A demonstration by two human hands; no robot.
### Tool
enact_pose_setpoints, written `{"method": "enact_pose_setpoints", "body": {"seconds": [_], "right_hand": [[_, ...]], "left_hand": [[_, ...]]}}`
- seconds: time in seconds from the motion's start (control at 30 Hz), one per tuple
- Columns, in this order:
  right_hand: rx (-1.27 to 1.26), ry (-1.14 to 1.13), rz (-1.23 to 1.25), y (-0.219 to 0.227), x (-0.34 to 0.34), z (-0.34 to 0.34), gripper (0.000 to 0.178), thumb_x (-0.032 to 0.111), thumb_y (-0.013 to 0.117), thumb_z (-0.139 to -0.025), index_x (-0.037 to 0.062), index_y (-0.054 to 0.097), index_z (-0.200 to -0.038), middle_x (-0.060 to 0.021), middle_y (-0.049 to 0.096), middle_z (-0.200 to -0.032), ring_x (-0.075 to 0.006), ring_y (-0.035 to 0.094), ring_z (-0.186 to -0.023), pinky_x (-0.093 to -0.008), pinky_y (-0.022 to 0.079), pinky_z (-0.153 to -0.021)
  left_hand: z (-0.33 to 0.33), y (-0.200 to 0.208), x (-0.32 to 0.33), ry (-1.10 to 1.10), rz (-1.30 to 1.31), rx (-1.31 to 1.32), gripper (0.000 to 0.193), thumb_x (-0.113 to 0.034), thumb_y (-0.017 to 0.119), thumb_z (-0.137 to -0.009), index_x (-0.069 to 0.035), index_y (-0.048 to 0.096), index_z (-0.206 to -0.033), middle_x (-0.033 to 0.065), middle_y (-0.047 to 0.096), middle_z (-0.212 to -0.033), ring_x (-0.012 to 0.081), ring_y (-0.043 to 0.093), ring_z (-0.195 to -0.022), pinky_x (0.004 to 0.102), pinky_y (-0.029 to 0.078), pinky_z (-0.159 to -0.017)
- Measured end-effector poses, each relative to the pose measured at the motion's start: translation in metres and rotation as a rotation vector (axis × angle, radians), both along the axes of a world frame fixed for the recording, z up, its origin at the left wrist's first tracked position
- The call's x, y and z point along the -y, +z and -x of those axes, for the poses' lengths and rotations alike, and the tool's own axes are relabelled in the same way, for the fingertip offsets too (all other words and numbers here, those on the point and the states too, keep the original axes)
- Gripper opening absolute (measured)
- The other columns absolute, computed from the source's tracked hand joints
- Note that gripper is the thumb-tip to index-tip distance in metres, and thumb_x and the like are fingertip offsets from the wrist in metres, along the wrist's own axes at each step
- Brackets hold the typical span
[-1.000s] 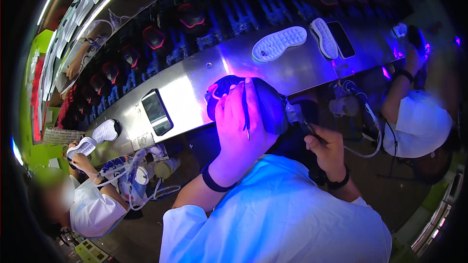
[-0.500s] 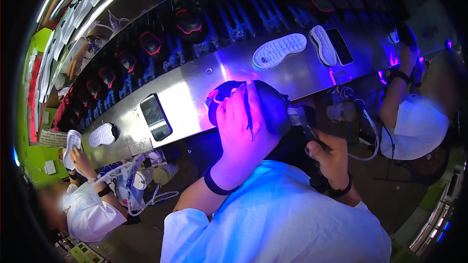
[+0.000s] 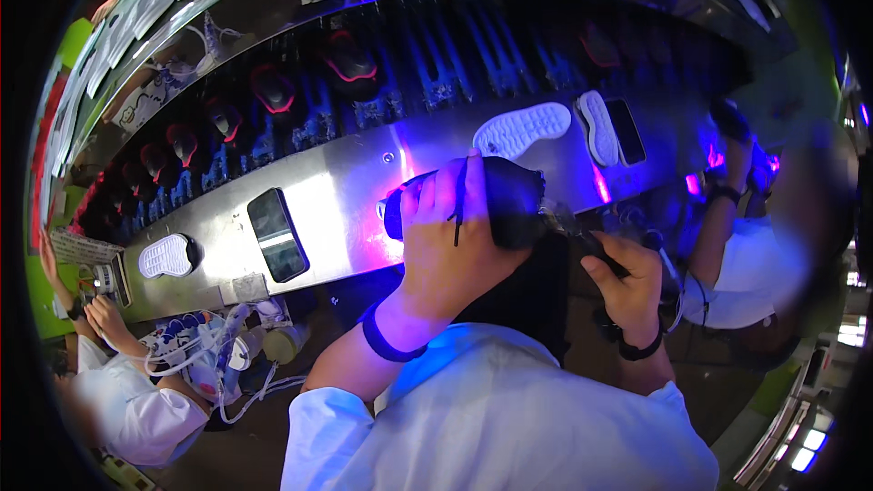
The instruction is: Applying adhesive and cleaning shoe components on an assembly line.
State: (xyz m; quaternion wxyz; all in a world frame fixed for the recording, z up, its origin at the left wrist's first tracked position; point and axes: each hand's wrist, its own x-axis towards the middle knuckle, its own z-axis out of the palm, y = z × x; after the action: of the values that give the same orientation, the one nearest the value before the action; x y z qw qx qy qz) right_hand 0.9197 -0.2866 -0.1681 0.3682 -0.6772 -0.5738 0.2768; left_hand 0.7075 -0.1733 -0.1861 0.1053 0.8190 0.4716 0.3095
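Note:
My left hand (image 3: 452,229) is wrapped over a black shoe upper (image 3: 516,205), its fingers spread across the top with a dark lace hanging among them. The upper is just off the near edge of a metal bench. My right hand (image 3: 629,280) grips the dark handle of a brush-like tool (image 3: 566,221). The tool's pale end meets the right end of the upper; its exact shape is hard to make out. Beyond the upper lie a white shoe sole (image 3: 525,129) and a narrower white sole (image 3: 597,130).
A phone (image 3: 625,132) lies beside the narrower sole, another phone (image 3: 278,235) on the left of the bench (image 3: 359,159). Farther left is a white sole (image 3: 167,256). Behind runs a dark rack with several red-edged black uppers (image 3: 351,56). Co-workers sit on both sides.
The view has shifted slightly. My hands keep hold of the upper and the tool, with the upper turned a little. The left co-worker's hand no longer shows the white sole it held.

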Motion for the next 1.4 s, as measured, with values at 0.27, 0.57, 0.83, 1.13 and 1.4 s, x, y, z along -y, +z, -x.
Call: {"method": "enact_pose_setpoints", "body": {"seconds": [0.27,0.57,0.83,1.13,1.4], "right_hand": [[-0.050,0.083,-0.141,-0.033,-0.053,0.001,0.029,0.009,0.080,-0.082,-0.0037,0.072,-0.108,-0.0109,0.071,-0.086,-0.0189,0.067,-0.075,-0.0284,0.050,-0.071],[-0.256,0.052,-0.205,-0.083,-0.062,0.010,0.031,0.016,0.077,-0.088,-0.0042,0.072,-0.111,-0.0100,0.072,-0.088,-0.0170,0.066,-0.078,-0.0293,0.050,-0.074],[-0.405,0.175,-0.031,-0.010,-0.072,0.000,0.030,0.011,0.074,-0.089,0.0002,0.072,-0.117,-0.0079,0.075,-0.092,-0.0100,0.066,-0.082,-0.0272,0.052,-0.078],[-0.400,0.286,-0.055,0.001,-0.067,0.000,0.031,0.010,0.075,-0.088,-0.0007,0.071,-0.117,-0.0069,0.075,-0.093,-0.0116,0.067,-0.084,-0.0280,0.052,-0.079],[-0.420,0.336,0.064,-0.009,-0.063,-0.030,0.031,0.006,0.076,-0.085,-0.0034,0.071,-0.115,-0.0089,0.075,-0.096,-0.0138,0.068,-0.087,-0.0285,0.051,-0.080]], "left_hand": [[0.016,0.002,-0.038,-0.023,0.189,0.034,0.108,-0.048,0.090,-0.054,0.000,0.049,-0.141,0.0222,0.063,-0.117,0.0394,0.063,-0.104,0.0493,0.047,-0.094],[0.058,0.006,-0.059,-0.216,0.354,-0.422,0.120,-0.033,0.095,-0.055,-0.008,0.033,-0.154,0.0178,0.068,-0.104,0.0362,0.068,-0.098,0.0440,0.054,-0.086],[0.080,-0.006,-0.019,-0.305,0.436,0.049,0.118,-0.047,0.091,-0.061,-0.002,0.031,-0.152,0.0203,0.068,-0.115,0.0379,0.071,-0.098,0.0446,0.057,-0.085],[0.069,0.020,0.011,-0.400,0.772,0.096,0.112,-0.053,0.090,-0.063,-0.003,0.036,-0.148,0.0205,0.067,-0.120,0.0362,0.069,-0.108,0.0441,0.053,-0.096],[0.051,0.021,0.010,-0.363,1.004,0.289,0.102,-0.044,0.093,-0.065,0.001,0.043,-0.142,0.0158,0.067,-0.123,0.0277,0.067,-0.114,0.0417,0.051,-0.101]]}}
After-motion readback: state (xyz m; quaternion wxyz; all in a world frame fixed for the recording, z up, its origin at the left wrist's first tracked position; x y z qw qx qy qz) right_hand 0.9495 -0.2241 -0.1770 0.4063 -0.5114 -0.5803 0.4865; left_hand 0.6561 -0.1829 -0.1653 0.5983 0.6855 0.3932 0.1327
